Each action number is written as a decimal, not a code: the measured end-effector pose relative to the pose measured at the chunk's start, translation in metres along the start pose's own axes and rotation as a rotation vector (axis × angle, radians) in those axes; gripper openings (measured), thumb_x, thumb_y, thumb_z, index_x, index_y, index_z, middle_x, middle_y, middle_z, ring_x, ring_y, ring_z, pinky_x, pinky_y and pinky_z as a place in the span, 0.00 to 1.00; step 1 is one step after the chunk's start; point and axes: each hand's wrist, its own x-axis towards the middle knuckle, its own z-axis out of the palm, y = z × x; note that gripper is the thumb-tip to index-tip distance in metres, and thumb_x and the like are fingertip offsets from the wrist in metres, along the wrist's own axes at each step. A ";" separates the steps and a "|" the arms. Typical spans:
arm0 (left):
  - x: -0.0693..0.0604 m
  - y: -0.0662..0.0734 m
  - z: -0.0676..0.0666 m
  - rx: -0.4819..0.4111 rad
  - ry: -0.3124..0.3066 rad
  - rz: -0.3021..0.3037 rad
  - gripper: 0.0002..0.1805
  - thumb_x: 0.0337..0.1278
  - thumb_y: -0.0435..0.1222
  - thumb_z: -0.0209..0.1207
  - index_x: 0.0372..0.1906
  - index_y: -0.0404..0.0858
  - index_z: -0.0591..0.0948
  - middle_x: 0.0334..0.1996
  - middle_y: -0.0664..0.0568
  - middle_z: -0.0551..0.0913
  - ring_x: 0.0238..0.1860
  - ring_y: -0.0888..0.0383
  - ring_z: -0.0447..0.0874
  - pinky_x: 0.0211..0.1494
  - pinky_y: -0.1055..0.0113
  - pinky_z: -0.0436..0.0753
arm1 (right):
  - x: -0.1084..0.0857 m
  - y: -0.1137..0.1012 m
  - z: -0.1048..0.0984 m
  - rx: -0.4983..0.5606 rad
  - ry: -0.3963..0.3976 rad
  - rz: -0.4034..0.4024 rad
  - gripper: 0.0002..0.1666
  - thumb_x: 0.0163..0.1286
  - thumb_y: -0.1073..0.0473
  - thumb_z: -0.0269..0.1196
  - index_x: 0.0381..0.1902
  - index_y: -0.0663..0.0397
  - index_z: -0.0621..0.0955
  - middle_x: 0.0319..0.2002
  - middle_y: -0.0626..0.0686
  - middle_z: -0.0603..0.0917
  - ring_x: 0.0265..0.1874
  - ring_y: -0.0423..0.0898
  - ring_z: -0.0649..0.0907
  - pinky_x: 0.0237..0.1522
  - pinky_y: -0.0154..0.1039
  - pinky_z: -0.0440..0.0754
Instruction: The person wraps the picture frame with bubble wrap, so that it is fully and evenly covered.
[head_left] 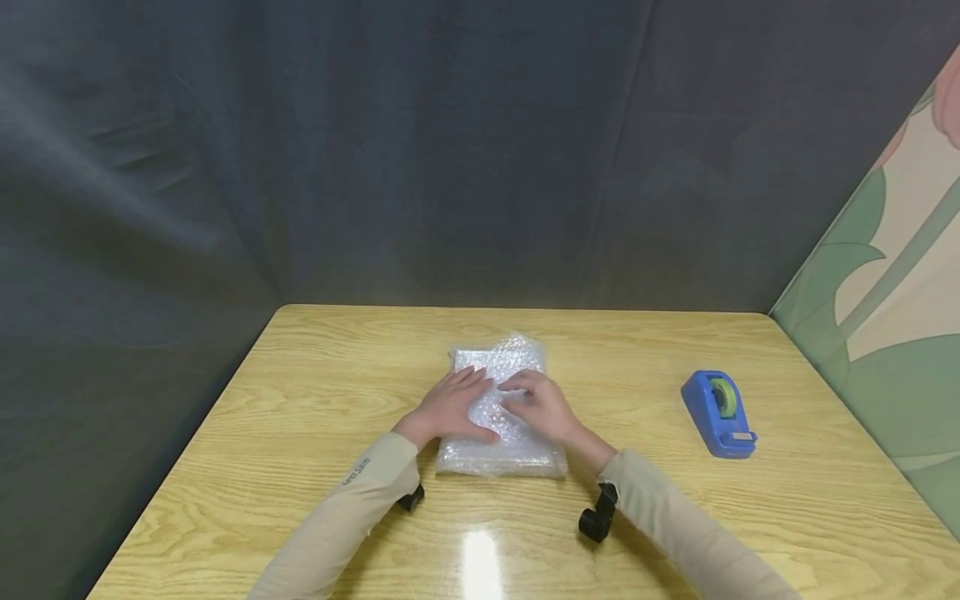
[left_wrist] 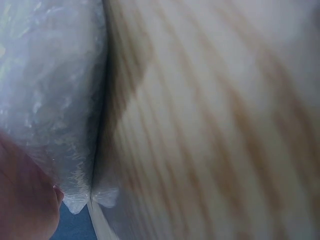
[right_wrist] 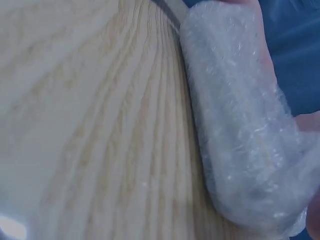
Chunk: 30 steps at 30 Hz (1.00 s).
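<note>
A flat, squarish package in clear bubble wrap point(head_left: 498, 454) lies on the wooden table; what is inside cannot be made out. My left hand point(head_left: 457, 407) rests on its left side, fingers spread and thumb stretched toward the middle. On the right, my right hand point(head_left: 546, 407) bends its fingers and thumb over the package and pinches the wrap near its middle; the fingertips are partly hidden. In the left wrist view the bubble wrap point(left_wrist: 55, 85) fills the upper left. The right wrist view shows the wrapped edge point(right_wrist: 235, 120), with some wrap raised toward my hand.
A blue tape dispenser point(head_left: 712, 421) with a yellow-green roll stands on the right of the table point(head_left: 322, 383). Behind the table hangs a dark curtain point(head_left: 450, 167). A floral-patterned panel point(head_left: 900, 317) borders the right side.
</note>
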 end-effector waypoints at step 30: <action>-0.002 0.002 -0.003 0.013 0.001 0.023 0.53 0.39 0.66 0.57 0.69 0.41 0.56 0.70 0.48 0.50 0.70 0.50 0.42 0.71 0.54 0.41 | 0.005 0.009 0.011 -0.235 -0.113 0.020 0.22 0.50 0.59 0.69 0.42 0.67 0.81 0.41 0.59 0.81 0.43 0.54 0.76 0.50 0.49 0.73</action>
